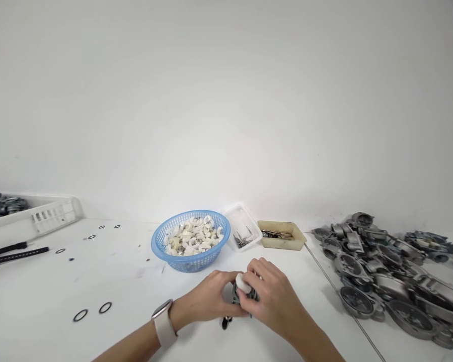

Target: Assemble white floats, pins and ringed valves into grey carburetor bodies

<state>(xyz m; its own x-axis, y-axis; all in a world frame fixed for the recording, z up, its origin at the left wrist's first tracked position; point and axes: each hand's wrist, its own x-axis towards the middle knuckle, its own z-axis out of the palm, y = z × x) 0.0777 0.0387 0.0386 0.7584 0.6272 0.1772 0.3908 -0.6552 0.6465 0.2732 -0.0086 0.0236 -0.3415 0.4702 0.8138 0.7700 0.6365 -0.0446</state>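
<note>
White table [41, 296] under a blank wall. Left hand [207, 296] and right hand [272, 296], both grips closed on one small grey metal part [238, 295] with white plastic piece [243, 283] on top, just before blue basket [191, 240].

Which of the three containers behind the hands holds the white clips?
The round blue basket, leftmost. The clear tray beside it holds thin metal pins, and the beige tray holds dark parts.
</note>
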